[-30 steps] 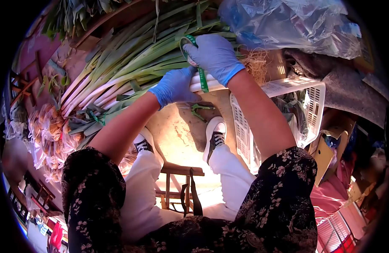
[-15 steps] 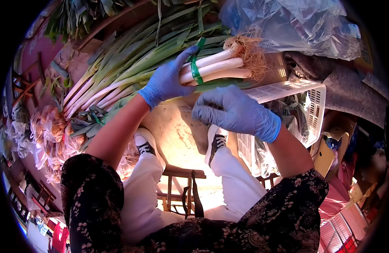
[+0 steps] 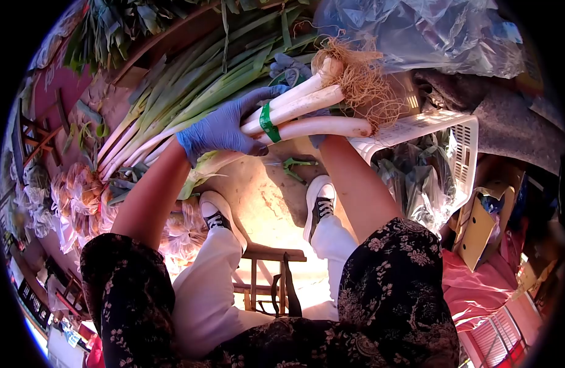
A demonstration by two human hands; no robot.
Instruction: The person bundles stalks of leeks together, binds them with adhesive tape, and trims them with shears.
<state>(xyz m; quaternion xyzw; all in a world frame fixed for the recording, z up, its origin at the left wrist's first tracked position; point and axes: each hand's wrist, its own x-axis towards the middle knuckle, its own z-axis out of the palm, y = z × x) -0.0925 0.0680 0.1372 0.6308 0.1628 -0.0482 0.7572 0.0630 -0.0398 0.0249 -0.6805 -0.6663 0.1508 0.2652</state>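
Observation:
My left hand (image 3: pixel 224 129), in a blue glove, grips a bunch of leeks (image 3: pixel 316 101) just behind its green tape band (image 3: pixel 268 122). White stems and stringy roots point up and to the right. My right hand (image 3: pixel 288 66), also gloved, reaches under and behind the bunch. Its curled fingers show past the far side, beside a bit of green tape (image 3: pixel 281 80); the leeks hide the palm. A pile of loose leeks (image 3: pixel 197 92) lies behind my left hand.
A white plastic crate (image 3: pixel 465 165) with bagged greens stands at right. Clear plastic sheeting (image 3: pixel 417 37) lies at the back right. Bagged vegetables (image 3: pixel 80 190) sit at left. A wooden stool (image 3: pixel 270 252) is between my legs, and a green scrap (image 3: pixel 295 167) lies on the ground.
My right hand has gone from in front of the leeks to under and behind them. The bunch has shifted slightly left and towards me, still in my left hand.

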